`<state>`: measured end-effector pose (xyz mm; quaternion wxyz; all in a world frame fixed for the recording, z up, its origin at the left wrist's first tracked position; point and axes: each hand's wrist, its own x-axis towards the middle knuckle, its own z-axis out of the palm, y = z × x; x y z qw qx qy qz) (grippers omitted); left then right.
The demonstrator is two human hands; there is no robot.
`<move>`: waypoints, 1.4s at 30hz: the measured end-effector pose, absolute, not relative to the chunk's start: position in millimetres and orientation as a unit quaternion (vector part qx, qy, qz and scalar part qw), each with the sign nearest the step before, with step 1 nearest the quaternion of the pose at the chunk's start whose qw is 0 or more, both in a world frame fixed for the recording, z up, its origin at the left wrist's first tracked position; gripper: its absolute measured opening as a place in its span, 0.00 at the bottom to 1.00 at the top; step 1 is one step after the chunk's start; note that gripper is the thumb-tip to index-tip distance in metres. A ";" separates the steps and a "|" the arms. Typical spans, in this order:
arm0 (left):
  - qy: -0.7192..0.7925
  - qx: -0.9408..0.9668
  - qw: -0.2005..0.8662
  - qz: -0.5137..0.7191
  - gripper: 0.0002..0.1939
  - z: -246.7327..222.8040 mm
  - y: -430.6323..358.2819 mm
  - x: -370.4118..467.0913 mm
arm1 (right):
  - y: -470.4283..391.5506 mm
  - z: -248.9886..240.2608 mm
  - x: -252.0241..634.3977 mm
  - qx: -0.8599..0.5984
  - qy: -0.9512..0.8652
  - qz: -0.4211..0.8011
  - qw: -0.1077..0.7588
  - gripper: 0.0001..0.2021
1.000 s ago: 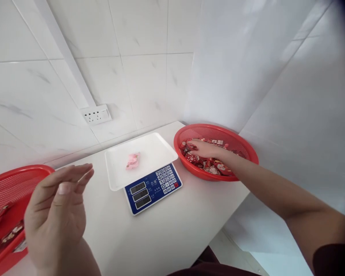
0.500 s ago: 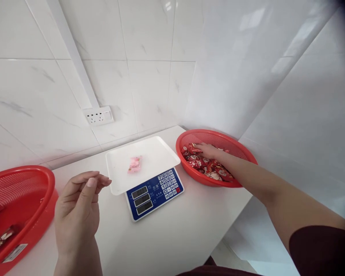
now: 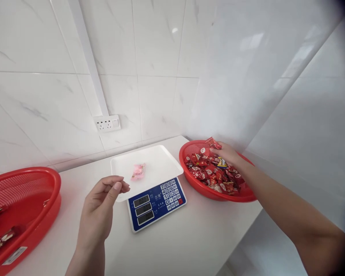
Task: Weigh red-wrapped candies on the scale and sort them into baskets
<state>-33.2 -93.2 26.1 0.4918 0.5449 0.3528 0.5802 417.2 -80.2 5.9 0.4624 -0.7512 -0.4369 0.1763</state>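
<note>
My right hand point(image 3: 227, 152) is closed on red-wrapped candies point(image 3: 213, 143), raised just above the far side of the right red basket point(image 3: 186, 174). Below it lies a heap of mostly red wrapped candies point(image 3: 209, 172), with a blue and yellow one point(image 3: 222, 163) among them. My left hand point(image 3: 103, 203) hovers at the near left corner of the white scale tray point(image 3: 161, 163), fingers curled and thumb against them. Nothing shows in its grasp. A single pink wrapped candy point(image 3: 138, 172) rests on the tray. In front is the scale's blue panel point(image 3: 158, 203), with displays and keys.
Another red basket point(image 3: 53, 199) stands at the left, with a few wrapped pieces point(image 3: 2, 239) inside. Both baskets and the scale are on a white table point(image 3: 172, 241) against a tiled wall. A power socket point(image 3: 107, 123) is mounted behind the scale.
My right hand has risen out of the heap and now holds red candies above it. The left hand has shifted right, nearer the tray. The camera view has tilted slightly.
</note>
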 end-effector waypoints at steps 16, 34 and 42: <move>0.190 0.376 0.810 0.408 0.35 3.7 -113.6 24.0 | -113.2 28.8 183.8 -0.448 -0.520 0.546 0.481 0.20; 0.246 0.397 0.729 0.501 0.22 -3.3 -78.5 3.7 | -92.7 23.3 158.1 -0.492 -0.585 0.500 0.406 0.22; 0.302 0.381 0.625 0.611 0.19 -4.9 -57.1 -16.5 | -70.7 14.0 163.9 -0.565 -0.621 0.394 0.374 0.14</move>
